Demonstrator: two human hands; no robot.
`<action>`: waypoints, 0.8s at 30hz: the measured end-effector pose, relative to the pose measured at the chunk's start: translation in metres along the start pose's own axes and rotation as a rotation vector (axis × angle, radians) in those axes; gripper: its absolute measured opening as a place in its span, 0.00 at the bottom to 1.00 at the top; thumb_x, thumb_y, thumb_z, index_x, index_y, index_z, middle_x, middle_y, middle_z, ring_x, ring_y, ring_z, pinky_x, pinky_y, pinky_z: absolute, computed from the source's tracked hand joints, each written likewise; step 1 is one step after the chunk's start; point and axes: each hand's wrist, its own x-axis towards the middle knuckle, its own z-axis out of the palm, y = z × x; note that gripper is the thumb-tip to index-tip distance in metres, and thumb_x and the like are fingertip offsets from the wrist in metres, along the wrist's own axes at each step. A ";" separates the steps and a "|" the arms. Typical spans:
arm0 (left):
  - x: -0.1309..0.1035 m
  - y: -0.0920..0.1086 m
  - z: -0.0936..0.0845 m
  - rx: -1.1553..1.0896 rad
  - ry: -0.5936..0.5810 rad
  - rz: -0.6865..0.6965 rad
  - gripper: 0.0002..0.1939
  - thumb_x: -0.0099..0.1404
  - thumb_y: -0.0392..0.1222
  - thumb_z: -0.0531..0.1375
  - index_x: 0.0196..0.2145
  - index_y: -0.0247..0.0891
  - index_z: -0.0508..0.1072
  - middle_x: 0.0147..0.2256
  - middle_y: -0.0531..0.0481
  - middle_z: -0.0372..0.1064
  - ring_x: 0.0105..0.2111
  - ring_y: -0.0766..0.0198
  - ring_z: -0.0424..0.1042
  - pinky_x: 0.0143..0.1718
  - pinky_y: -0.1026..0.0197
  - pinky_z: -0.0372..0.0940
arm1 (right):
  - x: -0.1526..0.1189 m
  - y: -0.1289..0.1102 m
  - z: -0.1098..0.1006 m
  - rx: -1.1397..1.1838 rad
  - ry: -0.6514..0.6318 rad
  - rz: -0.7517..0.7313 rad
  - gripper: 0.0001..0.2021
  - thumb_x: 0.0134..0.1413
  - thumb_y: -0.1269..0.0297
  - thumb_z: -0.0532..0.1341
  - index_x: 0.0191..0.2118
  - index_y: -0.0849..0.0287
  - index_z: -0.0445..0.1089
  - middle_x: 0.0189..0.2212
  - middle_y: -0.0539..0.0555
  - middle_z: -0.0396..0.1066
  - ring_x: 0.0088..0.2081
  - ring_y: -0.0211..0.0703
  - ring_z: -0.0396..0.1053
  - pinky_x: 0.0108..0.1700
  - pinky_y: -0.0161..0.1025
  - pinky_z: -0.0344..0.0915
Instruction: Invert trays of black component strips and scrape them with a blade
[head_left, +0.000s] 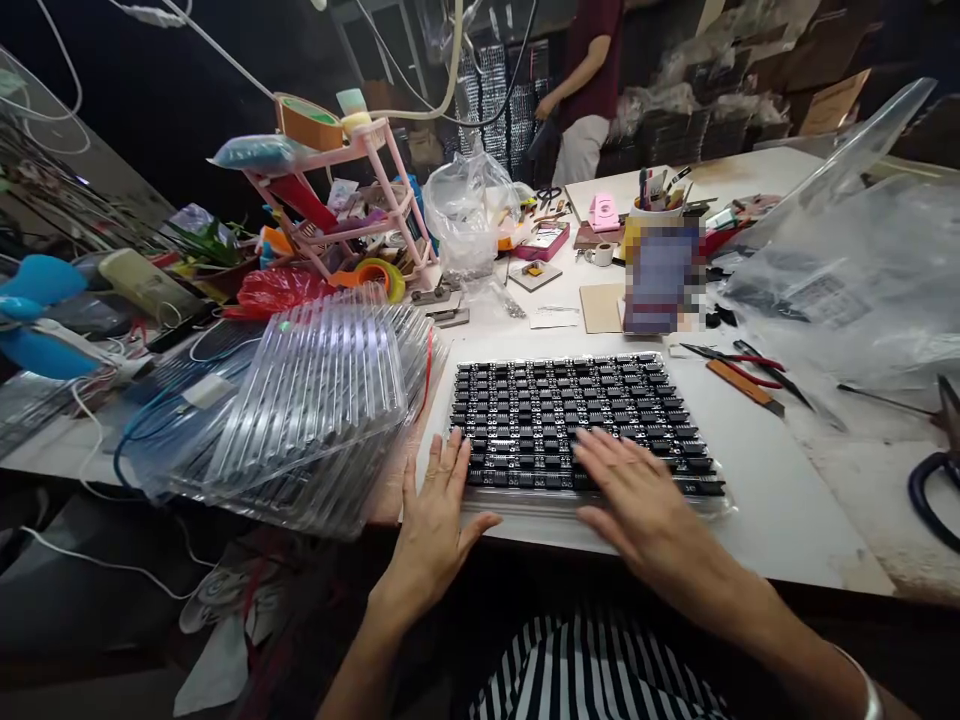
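Observation:
In front of me on the white table lies a clear plastic tray (480, 497) filled with rows of small black parts (555, 420) that have metal pins. My left hand (439, 510) rests at the tray's left edge, fingers stretched out and thumb apart. Over the lower right of the rows lies my right hand (626, 490), its fingers extended flat on or just above the black parts. Neither hand grips anything. The right hand covers some of the parts beneath it.
A pile of clear ribbed trays (315, 375) lies at left, below a pink shelf rack (360, 200). Pliers (739, 365), an orange-handled cutter (742, 387) and scissors (941, 470) lie to the right, near a large plastic bag (847, 270). Another person (589, 80) stands behind the table.

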 end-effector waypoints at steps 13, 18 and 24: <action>0.005 -0.007 -0.002 0.129 -0.022 0.084 0.41 0.65 0.61 0.45 0.67 0.36 0.36 0.65 0.37 0.43 0.65 0.50 0.43 0.63 0.38 0.34 | 0.046 -0.019 0.046 -0.242 -0.286 -0.185 0.50 0.51 0.33 0.48 0.61 0.80 0.54 0.63 0.77 0.45 0.65 0.67 0.41 0.62 0.61 0.44; -0.005 -0.028 -0.007 0.024 0.063 -0.053 0.39 0.68 0.56 0.45 0.66 0.36 0.30 0.66 0.37 0.41 0.66 0.54 0.39 0.63 0.41 0.39 | 0.040 -0.031 0.042 -0.250 -0.224 -0.201 0.50 0.51 0.33 0.46 0.62 0.79 0.53 0.64 0.74 0.44 0.66 0.64 0.39 0.63 0.60 0.43; -0.017 -0.028 0.001 -0.040 0.023 -0.064 0.39 0.68 0.54 0.47 0.66 0.39 0.29 0.67 0.38 0.37 0.66 0.54 0.38 0.63 0.43 0.43 | 0.037 -0.054 0.058 -0.205 -0.230 -0.280 0.46 0.55 0.35 0.44 0.62 0.77 0.52 0.64 0.70 0.46 0.66 0.60 0.41 0.63 0.58 0.44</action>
